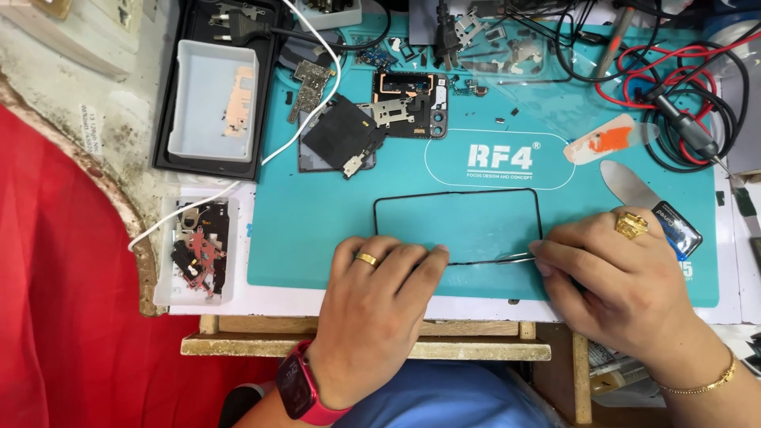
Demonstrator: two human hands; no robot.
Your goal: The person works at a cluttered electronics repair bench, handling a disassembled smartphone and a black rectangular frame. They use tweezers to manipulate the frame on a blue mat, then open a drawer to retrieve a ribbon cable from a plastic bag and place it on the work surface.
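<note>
So your left hand (379, 297) is lying flat, fingers together, with the fingertips pressing down on the bottom edge of that thin black rectangular gasket (457, 194) lying on the teal work mat (317, 238), near the mat's front edge. Your right hand (626, 277) is pinched shut on a pair of slim metal tweezers (514, 257), and the tips point left along the gasket's lower strip, just beside your left fingertips; I can't tell if the tips actually have the strip gripped or are only touching it. The two hands are close but not touching, gasket between them. Further back on the mat there's an opened phone body (411, 93) with its innards showing, and a dark square part (342, 133) resting partly over another back piece beside it. Off the mat's left edge you've got a white tray (212, 99) sitting in a black lid, and a small clear box of red and black parts (198, 250) below it. Over to the right sits a tangle of red and black cables (682, 71) and a flat metal pry tool (630, 186).
</note>
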